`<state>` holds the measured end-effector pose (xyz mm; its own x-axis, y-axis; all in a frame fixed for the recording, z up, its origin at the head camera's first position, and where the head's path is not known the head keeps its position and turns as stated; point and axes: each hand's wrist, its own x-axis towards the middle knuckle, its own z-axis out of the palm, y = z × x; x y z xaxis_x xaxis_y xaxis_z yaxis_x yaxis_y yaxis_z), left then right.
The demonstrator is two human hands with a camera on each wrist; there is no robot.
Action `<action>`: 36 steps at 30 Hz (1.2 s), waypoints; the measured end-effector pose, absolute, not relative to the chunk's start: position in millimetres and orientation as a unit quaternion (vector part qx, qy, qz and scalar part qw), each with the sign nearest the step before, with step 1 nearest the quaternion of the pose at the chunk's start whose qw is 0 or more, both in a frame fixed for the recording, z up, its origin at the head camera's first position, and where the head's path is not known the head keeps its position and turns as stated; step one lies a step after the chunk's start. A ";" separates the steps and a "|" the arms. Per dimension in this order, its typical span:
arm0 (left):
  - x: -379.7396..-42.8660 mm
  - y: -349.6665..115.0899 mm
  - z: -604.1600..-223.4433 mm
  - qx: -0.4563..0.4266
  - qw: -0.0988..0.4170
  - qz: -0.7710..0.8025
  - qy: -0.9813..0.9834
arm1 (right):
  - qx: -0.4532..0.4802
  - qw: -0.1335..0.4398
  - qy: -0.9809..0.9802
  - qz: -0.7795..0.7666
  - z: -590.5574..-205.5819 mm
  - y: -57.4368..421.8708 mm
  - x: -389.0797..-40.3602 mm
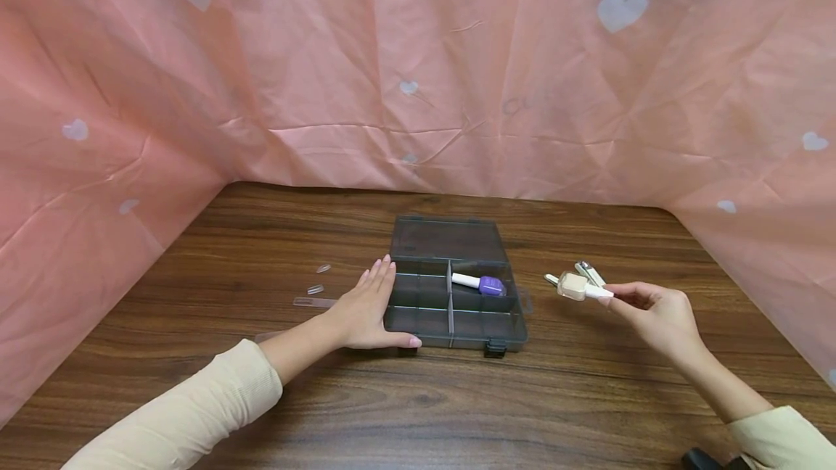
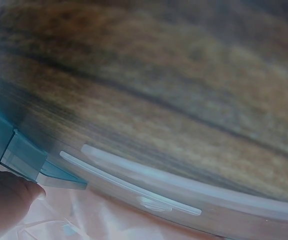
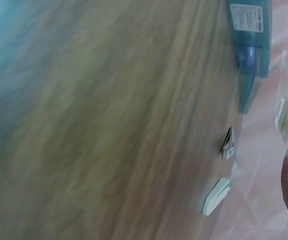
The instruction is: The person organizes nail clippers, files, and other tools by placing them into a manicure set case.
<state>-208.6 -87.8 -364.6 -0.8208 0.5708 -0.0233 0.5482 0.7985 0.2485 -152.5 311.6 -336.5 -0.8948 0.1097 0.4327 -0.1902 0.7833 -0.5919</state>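
A dark translucent divided box (image 1: 503,341) lies with its lid laid back on the table. My left hand (image 1: 362,314) rests against its left side, fingers straight, thumb along the front edge. In a back right compartment lies a purple nail polish bottle (image 1: 491,286) with a white cap. To the right of the box, my right hand (image 1: 662,318) pinches a cream nail polish bottle (image 1: 572,286) by its white cap, above the table. Behind it lies a nail clipper (image 1: 591,272); a second small metal tool (image 1: 551,278) is partly hidden by the bottle.
Left of the box lie a clear strip (image 1: 312,302) and two small clear pieces, one like a nail tip (image 1: 324,268). A second clear strip (image 2: 184,185) shows in the left wrist view. Pink heart-patterned cloth (image 1: 444,93) hangs behind and beside the wooden table (image 1: 405,412).
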 end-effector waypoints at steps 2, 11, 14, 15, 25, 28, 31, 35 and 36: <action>-208.6 -87.7 -364.8 0.295 0.049 0.118 0.947 | 0.029 0.225 -0.915 0.333 -334.5 306.3 -155.1; -208.3 -86.1 -364.2 0.292 0.052 0.115 0.948 | 0.041 0.186 -0.916 0.354 -332.6 287.7 -164.5; -208.3 -85.9 -364.4 0.290 0.056 0.112 0.949 | 0.041 0.177 -0.914 0.364 -332.6 282.7 -166.9; -208.3 -85.9 -364.5 0.289 0.057 0.111 0.949 | 0.042 0.175 -0.913 0.367 -332.4 281.0 -167.7; -207.7 -86.6 -364.0 0.290 0.052 0.115 0.949 | 0.058 0.153 -0.905 0.393 -332.4 262.9 -176.1; -207.7 -86.9 -364.3 0.291 0.051 0.116 0.948 | 0.069 0.152 -0.905 0.391 -334.4 256.8 -179.7; -207.7 -86.9 -364.6 0.292 0.051 0.112 0.949 | 0.074 0.144 -0.906 0.390 -336.3 251.0 -183.1; -207.3 -86.8 -364.7 0.291 0.051 0.111 0.949 | 0.080 0.115 -0.904 0.403 -337.8 242.4 -187.9; -207.1 -86.9 -364.6 0.291 0.050 0.110 0.949 | 0.082 0.106 -0.903 0.408 -337.9 240.0 -189.2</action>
